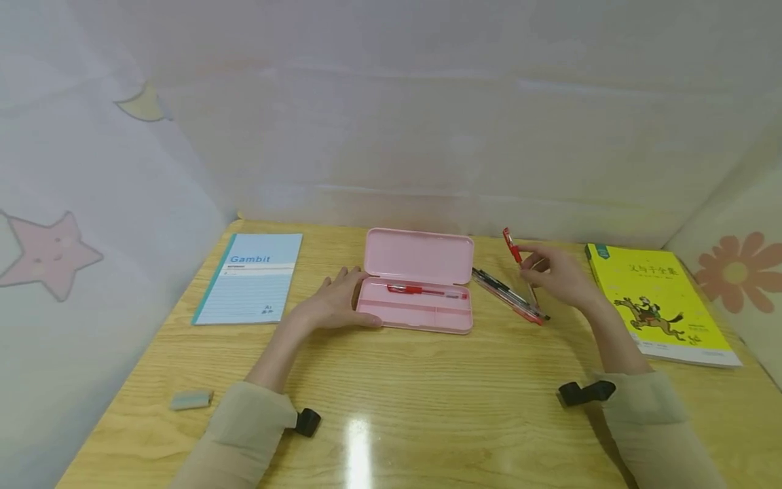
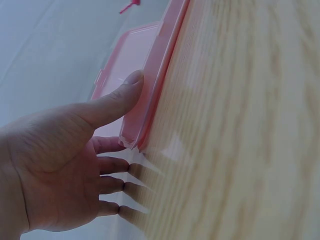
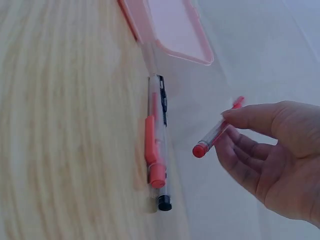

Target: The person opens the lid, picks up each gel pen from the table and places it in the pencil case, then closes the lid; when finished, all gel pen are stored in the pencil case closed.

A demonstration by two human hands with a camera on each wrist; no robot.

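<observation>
A pink pencil case [image 1: 405, 314] lies with its lid [image 1: 420, 257] raised at the back. Inside its rear compartment rests a red gel pen [image 1: 415, 290]. My left hand [image 1: 334, 299] touches the case's left end, thumb along the front wall and the other fingers extended, tips on the table in the left wrist view. Between right thumb and fingers, my right hand [image 1: 559, 275] pinches another red pen [image 1: 512, 246], tilted and raised off the table. Below and left of that hand lies a small bunch of pens [image 1: 507, 293], black and red, beside the case.
At the left lies a light blue notebook [image 1: 250, 278], with a small greyish eraser-like block [image 1: 191, 399] nearer the front. A yellow book [image 1: 662, 299] lies at the right, close to my right forearm. Pale curtain-like cloth [image 1: 391, 136] stands behind the wooden table [image 1: 427, 394].
</observation>
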